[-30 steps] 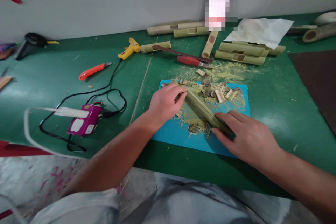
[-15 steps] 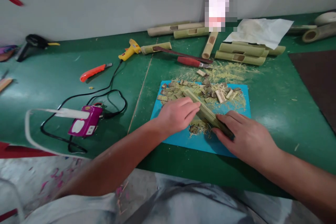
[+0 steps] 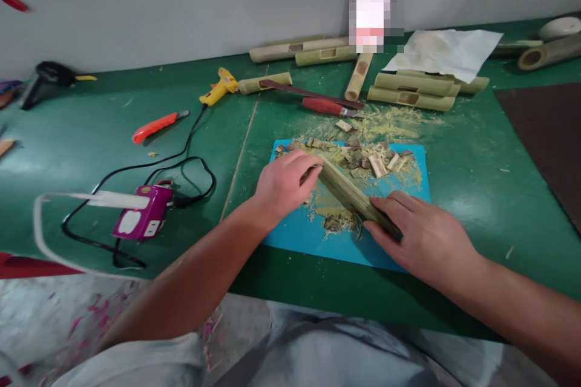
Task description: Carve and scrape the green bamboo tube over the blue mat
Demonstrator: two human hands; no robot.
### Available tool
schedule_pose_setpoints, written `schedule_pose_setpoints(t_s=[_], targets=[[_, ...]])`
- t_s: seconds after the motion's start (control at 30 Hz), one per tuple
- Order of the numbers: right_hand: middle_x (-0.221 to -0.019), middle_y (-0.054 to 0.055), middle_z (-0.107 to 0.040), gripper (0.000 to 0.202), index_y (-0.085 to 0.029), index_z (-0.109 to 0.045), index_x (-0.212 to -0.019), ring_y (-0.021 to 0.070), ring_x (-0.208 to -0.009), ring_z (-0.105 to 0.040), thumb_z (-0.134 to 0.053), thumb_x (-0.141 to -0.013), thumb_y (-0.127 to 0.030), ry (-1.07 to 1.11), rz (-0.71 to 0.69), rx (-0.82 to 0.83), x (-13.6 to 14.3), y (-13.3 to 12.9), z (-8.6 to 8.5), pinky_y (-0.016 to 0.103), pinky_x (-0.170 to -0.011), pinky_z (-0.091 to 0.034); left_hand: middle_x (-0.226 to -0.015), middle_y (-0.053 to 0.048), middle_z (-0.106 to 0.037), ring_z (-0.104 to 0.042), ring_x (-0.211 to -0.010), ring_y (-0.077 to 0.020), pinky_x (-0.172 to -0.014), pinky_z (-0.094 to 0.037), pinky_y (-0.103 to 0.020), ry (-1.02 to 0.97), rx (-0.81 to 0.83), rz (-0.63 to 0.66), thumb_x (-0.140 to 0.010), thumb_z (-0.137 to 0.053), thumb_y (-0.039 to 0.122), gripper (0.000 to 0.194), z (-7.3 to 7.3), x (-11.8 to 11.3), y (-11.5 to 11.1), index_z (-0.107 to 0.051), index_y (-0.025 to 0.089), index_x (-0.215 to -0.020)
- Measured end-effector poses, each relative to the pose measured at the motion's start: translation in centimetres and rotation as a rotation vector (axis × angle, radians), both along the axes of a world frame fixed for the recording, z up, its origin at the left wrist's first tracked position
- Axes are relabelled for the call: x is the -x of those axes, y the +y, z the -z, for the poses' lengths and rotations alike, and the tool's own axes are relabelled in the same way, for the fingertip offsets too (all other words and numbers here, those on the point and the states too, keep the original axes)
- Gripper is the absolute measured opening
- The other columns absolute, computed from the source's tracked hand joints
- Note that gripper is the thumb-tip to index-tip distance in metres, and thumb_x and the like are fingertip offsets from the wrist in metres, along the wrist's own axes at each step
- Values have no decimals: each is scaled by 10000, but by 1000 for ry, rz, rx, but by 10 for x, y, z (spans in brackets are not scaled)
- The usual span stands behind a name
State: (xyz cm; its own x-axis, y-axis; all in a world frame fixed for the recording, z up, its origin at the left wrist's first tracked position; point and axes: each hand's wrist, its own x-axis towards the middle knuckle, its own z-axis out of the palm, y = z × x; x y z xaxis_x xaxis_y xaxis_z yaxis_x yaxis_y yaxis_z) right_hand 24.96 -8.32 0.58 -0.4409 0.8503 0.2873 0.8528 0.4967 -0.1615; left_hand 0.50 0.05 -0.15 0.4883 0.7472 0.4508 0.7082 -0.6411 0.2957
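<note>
At frame centre the bamboo (image 3: 349,193) lies slanted on the blue mat (image 3: 295,233), left hand (image 3: 284,184) clamped on its upper end, right hand (image 3: 424,242) gripping the lower; best hold both ends firmly.

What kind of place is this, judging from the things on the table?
Probably a small craft workshop for bamboo. Both hands hold a bamboo piece on a blue mat covered in shavings, cut bamboo tubes lie behind, and a glue gun and utility knife lie on the green table.
</note>
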Motion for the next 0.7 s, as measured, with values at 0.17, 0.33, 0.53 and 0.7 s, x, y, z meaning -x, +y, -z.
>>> schedule_pose_setpoints(t_s=[0.17,0.33,0.53,0.7], targets=[[-848,45,-682,280,-153,-660,-1029,161,-676,-618,-508,-927,-365,-1,-6,1,0,-1,0,290,-581,-428,-899,-49,-701,-666,-827,-145,-738,-530,-246,-23,-20,-8,-921,-560,180,140,2,3,5,-680,170,-994],[-848,48,-683,280,-145,-662,-1024,166,-670,-621,-507,-928,-358,-2,-17,-26,1,0,0,299,-572,-442,-911,-54,-708,-669,-828,-149,-747,-542,-255,-21,-33,-41,-921,-572,188,137,3,4,7,-693,167,-981],[-838,48,-680,280,-142,-659,-1021,166,-660,-622,-499,-931,-353,9,-18,-36,1,-1,1,297,-565,-449,-881,-62,-692,-658,-807,-149,-747,-542,-271,7,-84,53,-933,-548,192,147,7,4,9,-687,158,-964],[-833,44,-671,262,-143,-652,-1014,168,-656,-620,-511,-926,-346,3,-24,-28,1,-1,1,298,-570,-439,-841,-68,-671,-644,-784,-160,-718,-531,-283,37,-76,59,-937,-530,197,160,4,4,9,-678,141,-913]])
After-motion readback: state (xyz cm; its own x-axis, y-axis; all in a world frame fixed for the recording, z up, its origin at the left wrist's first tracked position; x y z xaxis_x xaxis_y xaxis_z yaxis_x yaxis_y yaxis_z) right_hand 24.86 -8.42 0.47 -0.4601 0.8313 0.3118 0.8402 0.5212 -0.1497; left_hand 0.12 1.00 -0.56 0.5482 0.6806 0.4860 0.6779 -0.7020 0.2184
